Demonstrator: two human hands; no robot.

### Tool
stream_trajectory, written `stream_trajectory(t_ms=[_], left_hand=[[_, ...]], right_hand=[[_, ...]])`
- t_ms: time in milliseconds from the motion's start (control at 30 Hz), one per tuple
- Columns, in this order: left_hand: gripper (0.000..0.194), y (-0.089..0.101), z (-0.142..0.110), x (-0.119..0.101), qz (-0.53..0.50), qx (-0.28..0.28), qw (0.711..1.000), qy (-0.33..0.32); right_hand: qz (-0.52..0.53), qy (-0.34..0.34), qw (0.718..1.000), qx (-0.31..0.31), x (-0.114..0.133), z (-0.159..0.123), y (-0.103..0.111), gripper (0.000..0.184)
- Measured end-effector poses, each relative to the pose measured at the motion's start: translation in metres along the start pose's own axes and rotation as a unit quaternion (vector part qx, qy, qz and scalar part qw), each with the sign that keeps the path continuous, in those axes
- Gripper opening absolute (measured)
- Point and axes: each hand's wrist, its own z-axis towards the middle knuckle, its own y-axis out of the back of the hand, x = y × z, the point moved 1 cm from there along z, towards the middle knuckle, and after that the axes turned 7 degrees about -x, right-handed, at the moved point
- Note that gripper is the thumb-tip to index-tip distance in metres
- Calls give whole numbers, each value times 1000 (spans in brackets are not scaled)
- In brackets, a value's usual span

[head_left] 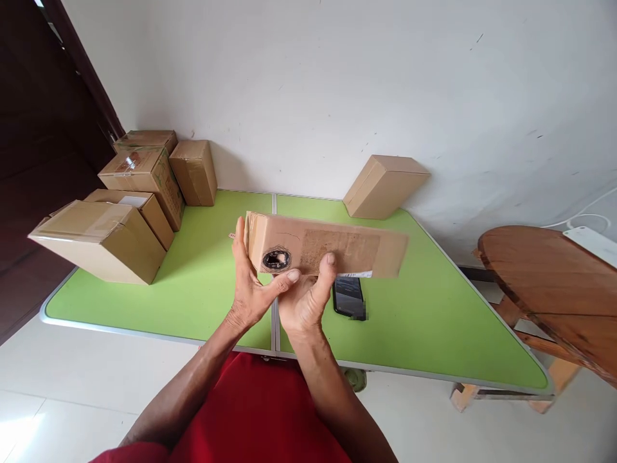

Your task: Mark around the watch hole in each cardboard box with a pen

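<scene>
Both hands hold a long, flat cardboard box (pixel 357 247) up above the green table (pixel 207 308). My left hand (pixel 253 289) grips its left end, with the thumb along the lower edge and the fingers against the end face. Under the middle of the box is my right hand (pixel 306 302), its thumb pressed on the near side and its fingers hidden below. Near the left end of that side shows a dark, ragged-edged oval hole (pixel 276 260). A brown patch and a bit of white label also mark it. Beyond the right wrist a black phone (pixel 349 297) lies on the table.
Several cardboard boxes (pixel 116 238) stand grouped at the table's left end, by a dark door (pixel 43 128). Another cardboard box (pixel 383 186) sits against the white wall at the back right. A brown wooden table (pixel 544 276) with a white power strip (pixel 590 243) stands at the right.
</scene>
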Motion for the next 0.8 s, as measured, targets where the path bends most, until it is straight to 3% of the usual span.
stream_trajectory(t_ms=[67, 133, 167, 233, 300, 333, 400, 467, 500, 567, 633, 700, 800], left_hand=[[133, 4, 14, -7, -18, -14, 1000, -5], [130, 15, 34, -14, -33, -32, 999, -4], [130, 23, 45, -17, -35, -42, 998, -4], [132, 44, 68, -22, -25, -43, 999, -3], [134, 65, 86, -27, -5, -2, 1000, 2], [133, 74, 91, -29, 9, 33, 999, 8], [129, 86, 95, -31, 35, 114, 992, 29], [122, 87, 89, -31, 38, 190, 979, 62], [117, 84, 83, -29, 31, 222, 971, 79], [109, 75, 68, -25, 9, 272, 956, 107], [99, 65, 52, -20, 2, 302, 946, 120], [90, 58, 40, -16, -6, 312, 941, 129], [89, 53, 33, -14, -24, 314, 937, 152]], right_hand=[[-14, -42, 998, 52, -1, -6, 13, 70], [-86, -130, 974, 161, 10, -15, 32, 66], [-137, -181, 946, 230, 20, -22, 42, 64], [-243, -254, 864, 361, 49, -36, 58, 55], [-271, -197, 836, 434, 84, -46, 65, 40], [-270, -138, 847, 436, 99, -47, 63, 32], [-291, 3, 887, 358, 120, -41, 55, 22], [-345, 109, 904, 229, 122, -26, 43, 30], [-370, 128, 902, 181, 117, -17, 37, 45], [-393, 94, 902, 152, 98, 0, 30, 79], [-395, 25, 903, 168, 75, 11, 29, 100], [-393, -16, 903, 172, 56, 15, 33, 99], [-379, -32, 912, 153, 40, 14, 41, 85]])
